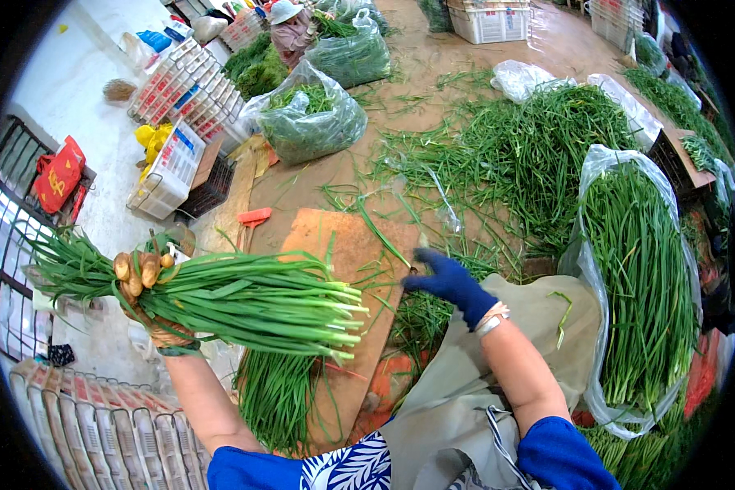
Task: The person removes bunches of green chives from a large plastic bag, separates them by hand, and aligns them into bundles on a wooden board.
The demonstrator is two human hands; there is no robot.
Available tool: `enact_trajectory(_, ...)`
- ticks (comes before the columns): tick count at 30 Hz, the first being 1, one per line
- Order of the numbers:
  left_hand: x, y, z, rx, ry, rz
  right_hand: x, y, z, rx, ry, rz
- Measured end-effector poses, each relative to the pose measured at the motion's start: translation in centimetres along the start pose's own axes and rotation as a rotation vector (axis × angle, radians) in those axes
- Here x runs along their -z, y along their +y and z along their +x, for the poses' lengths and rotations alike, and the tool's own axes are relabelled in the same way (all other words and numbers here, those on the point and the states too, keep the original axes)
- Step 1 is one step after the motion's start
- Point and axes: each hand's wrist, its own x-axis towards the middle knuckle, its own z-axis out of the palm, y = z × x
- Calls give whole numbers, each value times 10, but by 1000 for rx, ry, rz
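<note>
A thick bunch of green chives (245, 298) lies sideways in the air at the left, its pale cut ends pointing right. My left hand (143, 278), in a tan glove, is wrapped round the bunch near its leafy end. To the right, my right hand (449, 283) in a dark blue glove has its thumb and fingertips closing at the end of a loose chive stalk (381, 237). Below both hands is a worn wooden board (322, 233). More chives (278, 400) lie on the board's near left side, beneath the held bunch.
An open plastic bag of chives (641, 278) stands at my right. Beyond it spreads a loose heap of chives (547, 155). Filled bags (314, 135), stacked white crates (188, 94) and a seated person (292, 37) are farther off. More crates (114, 433) stand at lower left.
</note>
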Motion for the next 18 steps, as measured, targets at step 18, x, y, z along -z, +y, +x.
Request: enact_trajectory(18,3,-18,3,233,-440,-228,-25,-88,10,230,-190,366)
